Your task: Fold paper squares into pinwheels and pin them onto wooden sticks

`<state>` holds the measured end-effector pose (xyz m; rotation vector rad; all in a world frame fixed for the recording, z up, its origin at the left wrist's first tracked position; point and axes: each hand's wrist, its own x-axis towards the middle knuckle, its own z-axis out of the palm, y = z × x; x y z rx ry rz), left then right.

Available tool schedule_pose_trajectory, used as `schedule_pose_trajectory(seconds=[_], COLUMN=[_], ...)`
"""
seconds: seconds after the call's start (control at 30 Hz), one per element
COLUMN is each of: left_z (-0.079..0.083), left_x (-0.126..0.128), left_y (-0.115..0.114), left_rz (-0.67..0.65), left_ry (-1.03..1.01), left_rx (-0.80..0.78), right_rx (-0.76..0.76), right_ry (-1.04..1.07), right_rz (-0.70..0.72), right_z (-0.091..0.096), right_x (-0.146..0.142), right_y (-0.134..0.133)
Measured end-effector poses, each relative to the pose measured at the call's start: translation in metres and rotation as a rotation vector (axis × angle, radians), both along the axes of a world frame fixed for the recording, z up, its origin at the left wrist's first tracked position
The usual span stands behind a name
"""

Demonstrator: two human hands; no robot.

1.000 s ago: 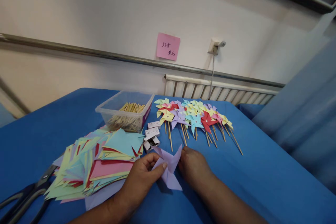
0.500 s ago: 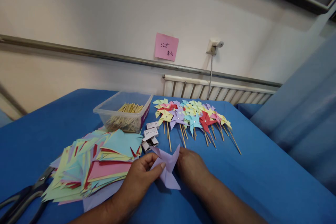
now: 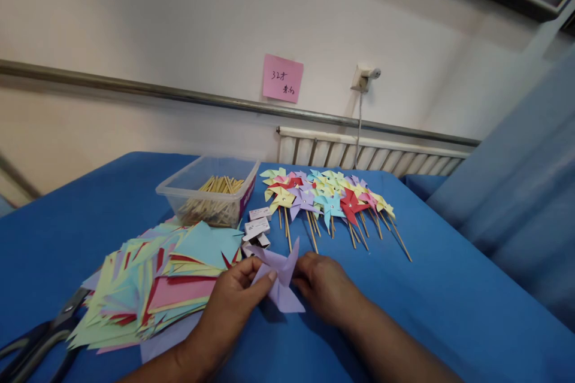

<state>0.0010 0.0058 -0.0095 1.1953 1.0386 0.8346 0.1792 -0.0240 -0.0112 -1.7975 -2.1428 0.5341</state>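
Note:
Between my hands is a purple paper pinwheel (image 3: 279,292), its blades folded in toward the middle. My left hand (image 3: 233,296) pinches it from the left, thumb on the front near the centre and fingers behind. Close to its right edge, my right hand (image 3: 327,287) is closed with the fingers curled; the fingertips are partly hidden behind the paper, so what they hold cannot be made out. Just beyond the pinwheel stand small white boxes (image 3: 257,228), the nearest one open with dark contents.
Cut coloured paper sheets (image 3: 179,293) are piled at left, beside black-handled scissors (image 3: 54,329). A clear plastic box (image 3: 177,188) holds wooden sticks (image 3: 220,191). Several pinwheels on sticks (image 3: 332,206) lie at the back of the blue table (image 3: 431,305), before a radiator (image 3: 341,152).
The purple pinwheel and both hands have shifted slightly left and up. My right hand has turned a little, showing more of its curled fingers.

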Motion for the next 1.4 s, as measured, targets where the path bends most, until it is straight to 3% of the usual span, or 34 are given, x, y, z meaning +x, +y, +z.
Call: schedule_pose_trajectory(seconds=[0.1,0.27,0.6,0.87,1.4], left_z=[0.003,0.005,-0.001,-0.009,-0.009], left_x=[-0.002,-0.006,-0.006,-0.005,-0.005], left_y=[0.002,0.005,0.008,0.011,0.009], left_rz=[0.051,0.106,0.125,0.093,0.07], left_ry=[-0.026,-0.048,-0.039,-0.038,0.001], left_rx=[0.022,0.045,0.037,0.039,0.077], right_rx=[0.077,0.08,0.081,0.111,0.217], right_ry=[0.055,0.079,0.1,-0.025,-0.335], right_rz=[0.042,0.008,0.049,0.101,0.166], right_z=[-0.005,-0.011,-0.005,-0.007,-0.009], right_x=[0.0,0.002,0.0,-0.004,-0.012], right_y=[0.003,0.007,0.003,-0.001,-0.001])
